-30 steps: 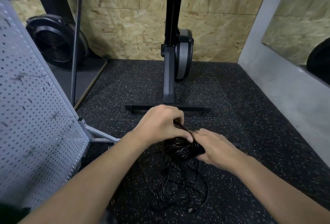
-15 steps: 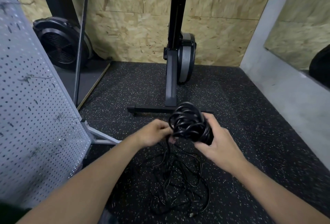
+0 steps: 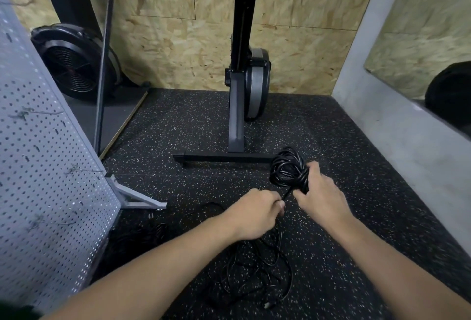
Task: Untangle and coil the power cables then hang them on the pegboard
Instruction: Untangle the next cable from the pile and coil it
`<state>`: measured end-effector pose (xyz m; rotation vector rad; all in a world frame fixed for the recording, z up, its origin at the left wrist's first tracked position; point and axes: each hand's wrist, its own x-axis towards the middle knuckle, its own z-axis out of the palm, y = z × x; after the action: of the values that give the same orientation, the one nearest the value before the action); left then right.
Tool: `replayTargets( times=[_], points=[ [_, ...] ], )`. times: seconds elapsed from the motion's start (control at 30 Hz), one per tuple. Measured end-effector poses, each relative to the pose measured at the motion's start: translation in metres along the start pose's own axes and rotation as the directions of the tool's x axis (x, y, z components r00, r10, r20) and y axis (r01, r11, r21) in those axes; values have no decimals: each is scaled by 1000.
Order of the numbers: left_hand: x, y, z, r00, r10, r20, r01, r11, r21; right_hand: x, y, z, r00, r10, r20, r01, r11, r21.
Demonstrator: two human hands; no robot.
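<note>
- Black power cable, wound into a tight coil point(image 3: 287, 168), is held up above the floor point(image 3: 369, 217), in front of the right end of a black machine's base bar point(image 3: 224, 158).
- Right hand point(image 3: 322, 197): its grip is clamped on the coil's lower right side, with the fingers wrapped round the bundled loops.
- Left hand point(image 3: 254, 214): its grip is closed on a single strand that runs up and to the right into the coil; the fingers are curled and the fingertips meet on the cable.
- The two hands are close together, with only the short taut strand between them.
- Below the left hand the loose cable point(image 3: 257, 268) lies in tangled loops on the speckled rubber floor, and a plug end point(image 3: 267, 304) lies at the near edge of the tangle.
- A grey pegboard point(image 3: 38, 166) stands at the left on a metal foot point(image 3: 137, 198), with a few wire hooks point(image 3: 79, 168) sticking out of it; no cable hangs on it.
- Chipboard panels point(image 3: 178, 39) line the back wall, and a round black fan housing point(image 3: 74, 64) stands in the left corner.
</note>
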<state>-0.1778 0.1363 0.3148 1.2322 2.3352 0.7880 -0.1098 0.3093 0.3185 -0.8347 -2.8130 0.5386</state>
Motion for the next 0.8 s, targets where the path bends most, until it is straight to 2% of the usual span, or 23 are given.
replayTargets(
  times=[0.1, 0.23, 0.33, 0.43, 0.53, 0.63, 0.73, 0.8],
  points=[
    [-5, -1, -10, 999, 38, 16, -39, 998, 49, 1, 1, 4, 998, -15, 63, 20, 997, -81],
    [-17, -7, -21, 993, 104, 61, -115, 969, 217, -3, 2, 4, 988, -46, 151, 72, 982, -177],
    [-20, -8, -31, 978, 208, 11, -199, 923, 330, -6, 1, 1, 982, -61, 179, 85, 988, -132],
    [-19, -7, -40, 935, 346, -77, -298, 885, 357, -10, -6, 0, 957, -136, 254, 176, 974, -143],
    [-14, -9, -48, 916, 369, -159, -322, 910, 260, -18, -13, 2, 891, -269, 366, 334, 934, -127],
    [-10, -13, -60, 942, 251, -221, -224, 964, 141, -23, -13, 2, 802, -416, 429, 457, 890, 9],
    [-6, -29, -72, 977, 92, -190, -110, 990, -91, -30, -13, -4, 761, -549, 347, 496, 836, 235],
    [-6, -46, -76, 989, 1, -149, -42, 960, -277, -36, -16, -9, 751, -597, 283, 466, 782, 414]
  ],
)
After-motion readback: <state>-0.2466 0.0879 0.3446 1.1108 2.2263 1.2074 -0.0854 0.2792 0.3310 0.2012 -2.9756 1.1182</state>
